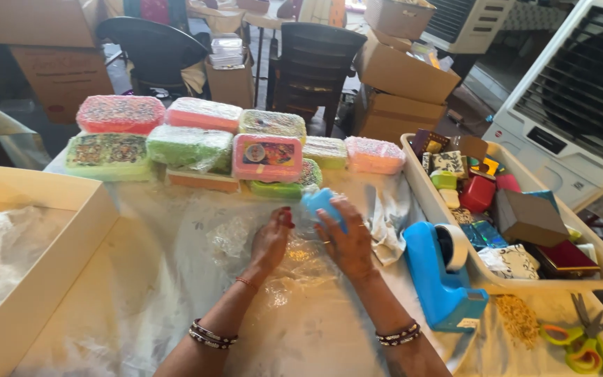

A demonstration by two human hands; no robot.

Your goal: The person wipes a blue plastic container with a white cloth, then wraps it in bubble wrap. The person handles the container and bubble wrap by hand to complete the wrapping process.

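Blue box point(321, 202) held between both hands at mid-surface.
It is gripped by the right hand point(347, 241) from behind; the left hand point(270, 241) is pressed against crinkled clear wrap point(294, 269), beside the blue tape dispenser point(441, 276).

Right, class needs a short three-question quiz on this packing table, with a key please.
1. True or false: the scissors lie inside the tray.
2. What colour is the tape dispenser?
3. The right hand rests on: A) a blue box B) a book C) a cup.

Key: 1 false, they lie on the table beside it. 2 blue. 3 A; the left hand is at the clear wrap beside it.
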